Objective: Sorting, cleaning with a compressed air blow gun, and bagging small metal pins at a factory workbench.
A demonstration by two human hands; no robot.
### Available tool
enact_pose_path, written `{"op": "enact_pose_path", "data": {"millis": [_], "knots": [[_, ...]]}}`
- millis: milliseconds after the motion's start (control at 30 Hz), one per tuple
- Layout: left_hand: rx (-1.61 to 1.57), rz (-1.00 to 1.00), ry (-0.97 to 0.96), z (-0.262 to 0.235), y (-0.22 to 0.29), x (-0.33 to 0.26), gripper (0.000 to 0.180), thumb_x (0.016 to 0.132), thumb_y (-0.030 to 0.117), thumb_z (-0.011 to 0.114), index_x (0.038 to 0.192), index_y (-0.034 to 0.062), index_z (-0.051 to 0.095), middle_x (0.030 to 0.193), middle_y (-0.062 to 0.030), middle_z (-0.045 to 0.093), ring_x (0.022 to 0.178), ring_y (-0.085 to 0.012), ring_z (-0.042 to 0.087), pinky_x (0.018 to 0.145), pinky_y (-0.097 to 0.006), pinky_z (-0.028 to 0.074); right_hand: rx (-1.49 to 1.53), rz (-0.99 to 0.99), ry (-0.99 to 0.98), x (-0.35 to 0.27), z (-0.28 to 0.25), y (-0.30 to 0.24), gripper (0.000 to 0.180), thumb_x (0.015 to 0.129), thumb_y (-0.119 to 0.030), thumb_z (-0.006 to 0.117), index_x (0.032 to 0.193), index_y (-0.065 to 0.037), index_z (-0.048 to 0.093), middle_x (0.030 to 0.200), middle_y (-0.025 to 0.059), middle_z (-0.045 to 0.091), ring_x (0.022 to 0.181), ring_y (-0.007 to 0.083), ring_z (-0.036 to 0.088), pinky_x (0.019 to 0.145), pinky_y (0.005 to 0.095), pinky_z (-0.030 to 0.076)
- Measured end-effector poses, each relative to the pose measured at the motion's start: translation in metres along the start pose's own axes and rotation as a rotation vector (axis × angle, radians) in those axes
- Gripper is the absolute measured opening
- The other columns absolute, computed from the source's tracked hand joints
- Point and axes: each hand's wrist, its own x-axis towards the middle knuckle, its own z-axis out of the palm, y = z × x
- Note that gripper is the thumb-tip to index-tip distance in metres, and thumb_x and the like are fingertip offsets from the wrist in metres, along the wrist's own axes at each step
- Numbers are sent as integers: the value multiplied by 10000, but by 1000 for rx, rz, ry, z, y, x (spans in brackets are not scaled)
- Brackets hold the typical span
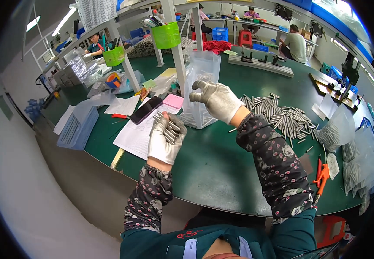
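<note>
My left hand, in a white glove, is closed around several short metal pins that stick up between its fingers. My right hand, gloved too, is raised beside a translucent container lined with a clear plastic bag. Its fingers are bent and spread apart, and I see nothing held in them. More pins show through the lower wall of the container. A loose pile of pins lies on the green table to the right of my right hand.
A black phone, paper sheets and a pink note pad lie left of the container. A blue basket stands at the left edge. On the right are filled bags and an orange air gun. Other people sit farther back.
</note>
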Motion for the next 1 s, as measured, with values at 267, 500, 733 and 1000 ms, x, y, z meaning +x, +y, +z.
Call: {"op": "enact_pose_path", "data": {"millis": [267,500,733,1000], "knots": [[206,21,0,63,26,63,107,878,108,504,967,49,488,770,-77,547,722,-193,548,671,-349,485,-214,-182,-135,-19,-3,35,124,742,-96,509,819,-92,606,1083,49,571,747,213,582,657,324,471],[688,-48,-195,102,-9,123,225,831,18,549,1016,72,432,815,-61,542,752,-200,597,697,-380,545,-268,-328,-310,-20,-15,38,122,734,-149,507,827,-88,556,731,37,538,676,205,576,569,331,453],[1120,-213,-12,72,-2,128,328,760,-5,614,1022,62,429,791,-51,536,643,-180,589,584,-310,508,169,-114,-353,-29,-16,45,98,741,-129,555,819,-76,529,834,91,592,768,282,600,594,369,484],[2443,-547,-725,85,5,139,307,647,26,552,951,31,505,764,-17,541,689,-127,504,589,-270,422,-55,-112,-138,-23,-8,59,111,737,-62,504,828,-76,566,752,80,600,692,261,621,567,357,493]]}}
